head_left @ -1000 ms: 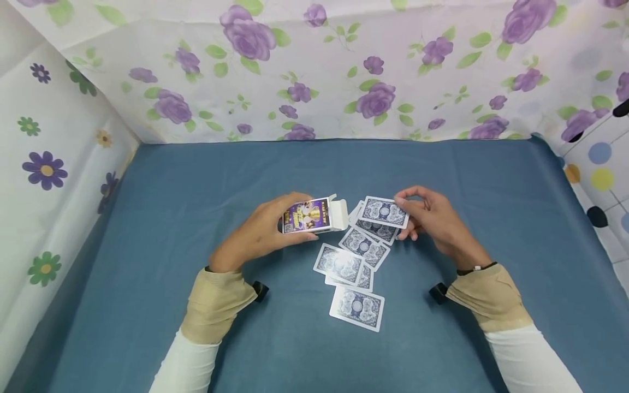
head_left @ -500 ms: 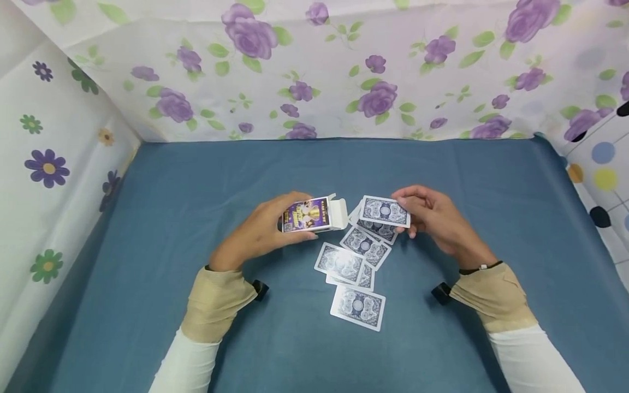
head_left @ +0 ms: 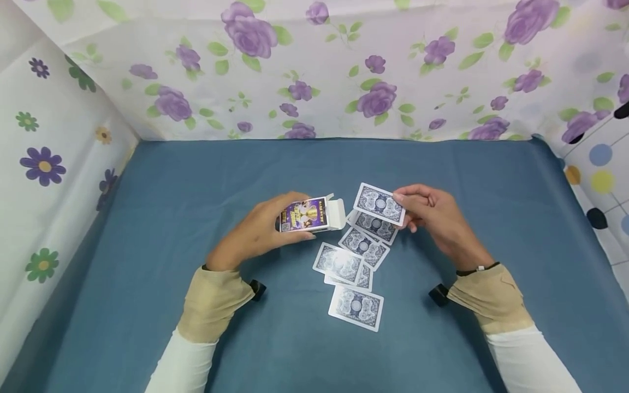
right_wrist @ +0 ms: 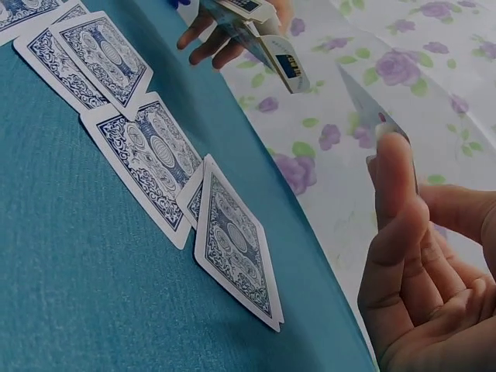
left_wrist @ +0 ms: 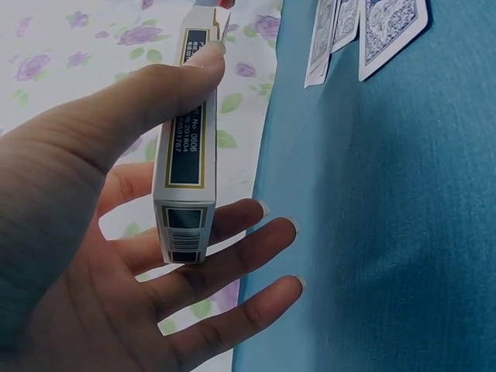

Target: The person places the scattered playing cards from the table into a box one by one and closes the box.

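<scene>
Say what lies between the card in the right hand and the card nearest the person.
In the head view, overlapping cards, patterned backs up, lie on the blue cloth between the held card and the nearest card.

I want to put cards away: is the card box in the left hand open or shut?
Open: the card box has its white end flap sticking out untucked in the head view.

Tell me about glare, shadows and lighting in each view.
Head view: brightly lit, with a white glare spot on one lying card and soft shadows on the cloth; left wrist view: dimmer, but some print on the box is legible; right wrist view: also dim, the lying cards showing clear patterns.
</scene>
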The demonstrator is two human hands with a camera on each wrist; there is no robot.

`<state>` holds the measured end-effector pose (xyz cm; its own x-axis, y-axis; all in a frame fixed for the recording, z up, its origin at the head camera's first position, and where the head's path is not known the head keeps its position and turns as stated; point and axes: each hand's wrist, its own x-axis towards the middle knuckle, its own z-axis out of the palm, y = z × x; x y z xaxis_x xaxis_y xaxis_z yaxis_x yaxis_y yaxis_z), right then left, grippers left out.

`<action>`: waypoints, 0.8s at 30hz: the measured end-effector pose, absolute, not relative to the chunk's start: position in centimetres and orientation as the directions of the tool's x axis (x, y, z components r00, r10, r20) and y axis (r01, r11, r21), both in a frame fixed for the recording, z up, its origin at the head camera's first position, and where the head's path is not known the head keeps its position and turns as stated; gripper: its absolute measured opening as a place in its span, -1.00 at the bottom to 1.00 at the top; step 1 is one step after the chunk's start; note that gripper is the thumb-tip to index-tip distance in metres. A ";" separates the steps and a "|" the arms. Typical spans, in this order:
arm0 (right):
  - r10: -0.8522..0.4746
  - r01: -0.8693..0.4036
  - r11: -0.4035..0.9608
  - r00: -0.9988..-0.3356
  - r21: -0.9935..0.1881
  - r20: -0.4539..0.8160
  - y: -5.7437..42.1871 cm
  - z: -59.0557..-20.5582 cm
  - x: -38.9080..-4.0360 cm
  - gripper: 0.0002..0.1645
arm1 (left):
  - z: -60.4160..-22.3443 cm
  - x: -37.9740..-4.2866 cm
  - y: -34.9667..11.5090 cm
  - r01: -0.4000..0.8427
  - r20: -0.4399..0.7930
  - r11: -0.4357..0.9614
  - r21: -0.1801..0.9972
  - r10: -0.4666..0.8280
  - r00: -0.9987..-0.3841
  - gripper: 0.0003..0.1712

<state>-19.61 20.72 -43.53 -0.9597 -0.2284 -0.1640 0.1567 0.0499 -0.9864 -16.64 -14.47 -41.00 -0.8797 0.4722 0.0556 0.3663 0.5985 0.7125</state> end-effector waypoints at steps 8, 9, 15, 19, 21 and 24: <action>-0.238 0.107 0.109 -0.963 -0.988 -0.130 20.5 -43.4 -19.1 -0.53 | -41.2 -16.7 -14.1 0.370 0.046 0.595 0.713 0.488 -0.872 -0.21; -0.243 0.090 0.123 -0.963 -0.988 -0.118 20.5 -43.3 -19.0 -0.53 | -41.2 -16.7 -14.1 0.369 0.044 0.595 0.714 0.488 -0.872 -0.21; -0.250 0.014 0.188 -0.966 -0.982 -0.062 20.2 -42.9 -18.5 -0.57 | -41.1 -16.8 -13.7 0.387 0.053 0.590 0.709 0.502 -0.863 -0.21; -0.249 -0.007 0.227 -0.967 -0.974 -0.051 20.0 -42.8 -18.4 -0.57 | -41.0 -16.8 -13.6 0.389 0.053 0.580 0.716 0.510 -0.859 -0.22; -0.255 -0.015 0.236 -0.966 -0.972 -0.047 19.8 -42.9 -18.4 -0.57 | -41.0 -16.8 -13.6 0.384 0.049 0.585 0.714 0.506 -0.861 -0.21; -0.263 -0.022 0.234 -0.964 -0.972 -0.041 19.6 -42.9 -18.4 -0.58 | -41.0 -16.7 -13.6 0.381 0.040 0.596 0.707 0.504 -0.863 -0.21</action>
